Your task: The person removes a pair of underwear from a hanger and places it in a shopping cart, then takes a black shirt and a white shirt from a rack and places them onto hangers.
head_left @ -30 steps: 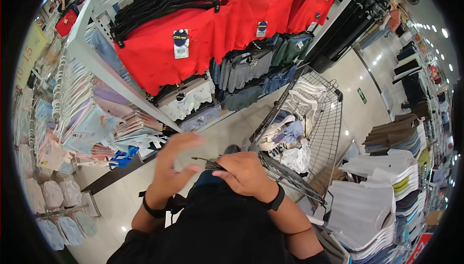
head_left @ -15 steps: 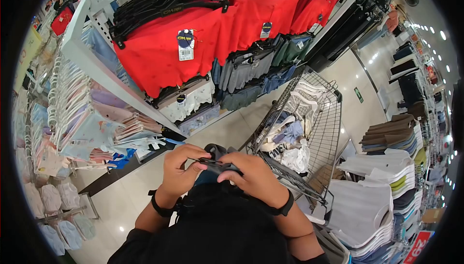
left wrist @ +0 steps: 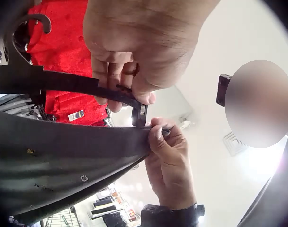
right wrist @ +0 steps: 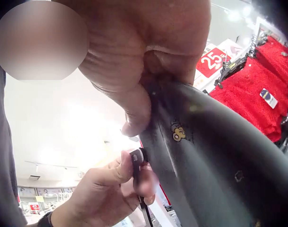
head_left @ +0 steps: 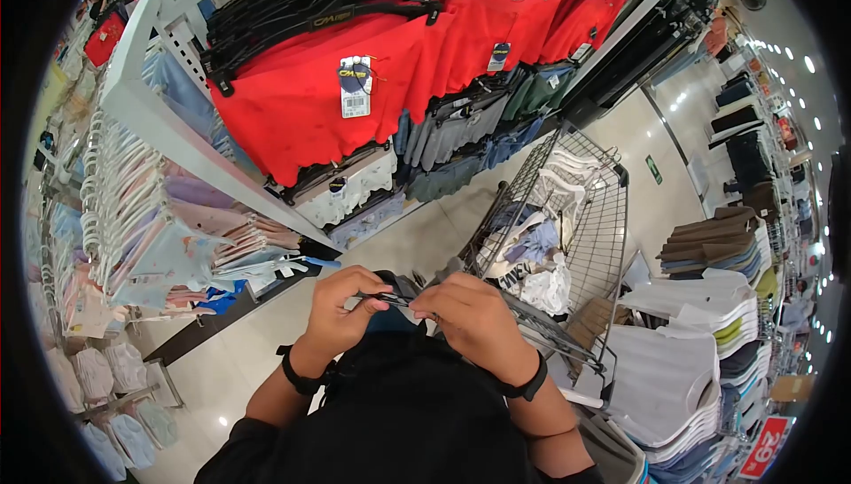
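My left hand (head_left: pixel 341 311) pinches one end of a black hanger (left wrist: pixel 63 81) at its clip (left wrist: pixel 140 113); the same hand (right wrist: pixel 106 189) shows low in the right wrist view. My right hand (head_left: pixel 479 320) pinches the top edge of a dark grey garment (left wrist: pixel 63 151) right beside the clip. Small printed figures, one of them yellow, dot the garment (right wrist: pixel 205 142) in the right wrist view. Whether the clip bites on the cloth, I cannot tell. Both hands are close together in front of the body.
A white rack (head_left: pixel 142 103) of red garments (head_left: pixel 310 94) stands ahead. To the right is a wire cart (head_left: pixel 594 218) holding clothes and white hangers. White tops (head_left: pixel 656 378) hang at the far right, pastel clothes (head_left: pixel 168 245) at the left.
My left hand, apart with spread fingers a second ago, has come in to the hanger and pinches it beside my right hand. Both hands have since shifted slightly right.
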The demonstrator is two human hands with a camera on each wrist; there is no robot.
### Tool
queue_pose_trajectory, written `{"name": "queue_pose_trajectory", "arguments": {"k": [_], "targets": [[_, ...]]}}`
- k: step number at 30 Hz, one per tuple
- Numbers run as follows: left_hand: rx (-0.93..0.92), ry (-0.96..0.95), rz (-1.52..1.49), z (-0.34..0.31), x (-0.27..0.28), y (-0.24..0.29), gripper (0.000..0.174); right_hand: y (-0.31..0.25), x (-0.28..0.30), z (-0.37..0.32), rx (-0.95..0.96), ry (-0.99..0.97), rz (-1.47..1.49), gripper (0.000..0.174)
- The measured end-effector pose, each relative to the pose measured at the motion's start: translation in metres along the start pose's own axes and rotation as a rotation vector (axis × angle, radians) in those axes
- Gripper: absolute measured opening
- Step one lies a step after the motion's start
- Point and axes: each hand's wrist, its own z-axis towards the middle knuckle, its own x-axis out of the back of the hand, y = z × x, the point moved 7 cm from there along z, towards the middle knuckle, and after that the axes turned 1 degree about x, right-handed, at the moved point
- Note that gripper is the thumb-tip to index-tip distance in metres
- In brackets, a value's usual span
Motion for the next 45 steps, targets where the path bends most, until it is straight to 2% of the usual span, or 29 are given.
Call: {"name": "queue_pose_trajectory", "arguments": {"k": [9,13,15,18,19,22,26,27,30,31,32,34,37,41,44,45], "targets": [[0.018,-0.106,-0.044,0.011,-0.006,-0.004,0.012,-0.002,-0.011,0.015,-0.006,0.044,-0.04,0.022],[0.028,-0.2,-0.046,0.016,-0.011,-0.013,0.022,0.007,-0.017,0.014,-0.041,0.045,-0.043,0.022],[0.038,-0.246,-0.083,0.018,-0.014,-0.017,0.029,0.009,-0.011,0.013,-0.062,0.117,-0.028,0.022],[0.002,-0.236,0.227,0.02,-0.018,-0.042,0.033,0.015,0.001,0.004,-0.125,0.22,-0.005,0.022],[0.025,-0.261,0.269,0.016,-0.02,-0.066,0.022,0.019,0.007,0.0,-0.148,0.255,0.002,0.021],[0.202,-0.415,0.286,0.006,-0.02,-0.111,0.014,0.033,0.027,-0.015,-0.205,0.359,-0.023,0.018],[0.27,-0.338,0.072,0.012,-0.025,-0.108,0.011,0.06,0.048,-0.038,-0.316,0.45,0.0,0.015],[0.221,-0.32,0.094,0.017,-0.028,-0.105,0.013,0.072,0.05,-0.047,-0.334,0.445,0.013,0.018],[0.345,-0.151,-0.018,0.032,-0.027,-0.121,0.014,0.098,0.071,-0.071,-0.55,0.57,-0.016,0.03],[0.306,-0.103,0.039,0.043,-0.026,-0.116,0.015,0.108,0.076,-0.082,-0.571,0.551,-0.051,0.041],[0.375,-0.046,0.044,0.05,-0.026,-0.122,0.016,0.119,0.081,-0.095,-0.607,0.55,-0.075,0.041],[0.382,-0.05,0.117,0.067,-0.036,-0.122,0.016,0.136,0.09,-0.125,-0.684,0.541,-0.12,0.04],[0.349,-0.071,0.254,0.086,-0.054,-0.142,0.016,0.146,0.096,-0.175,-0.75,0.424,-0.204,0.036],[0.331,-0.165,0.435,0.108,-0.091,-0.191,0.016,0.147,0.089,-0.256,-0.936,0.269,-0.246,0.034],[0.248,-0.248,0.594,0.125,-0.123,-0.22,0.018,0.139,0.079,-0.309,-1.014,0.255,-0.209,0.033],[0.267,-0.261,0.603,0.127,-0.13,-0.243,0.02,0.134,0.08,-0.315,-0.984,0.242,-0.245,0.033]]}}
